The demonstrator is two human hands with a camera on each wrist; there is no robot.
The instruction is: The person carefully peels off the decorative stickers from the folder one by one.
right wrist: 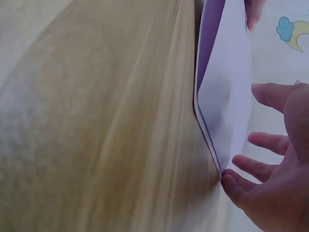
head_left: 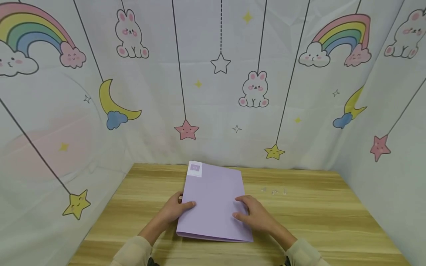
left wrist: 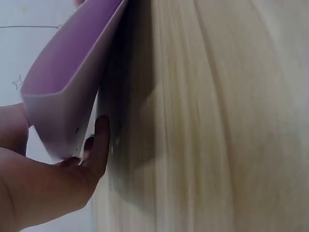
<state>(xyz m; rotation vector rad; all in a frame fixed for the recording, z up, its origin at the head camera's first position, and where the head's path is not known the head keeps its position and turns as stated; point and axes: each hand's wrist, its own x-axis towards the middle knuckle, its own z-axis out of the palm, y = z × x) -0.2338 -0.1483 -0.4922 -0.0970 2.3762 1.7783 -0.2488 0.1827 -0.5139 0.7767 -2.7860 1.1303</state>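
A lilac folder (head_left: 213,207) lies on the wooden table in the head view, its cover closed. A white label (head_left: 194,169) marks its upper left corner. My left hand (head_left: 172,209) grips the folder's spine side, thumb on the cover. In the left wrist view, the fingers of that hand (left wrist: 53,188) reach under the thick spine (left wrist: 72,113), which stands off the table. At the opposite edge, my right hand (head_left: 255,216) has its fingers spread. The right wrist view shows this hand (right wrist: 277,188) with fingertips at the folder's loose edge (right wrist: 219,130).
Several small clear pieces (head_left: 274,192) lie on the wooden table (head_left: 309,218), right of the folder. A white curtain (head_left: 219,96) printed with rabbits, stars and rainbows hangs behind the table and along both sides.
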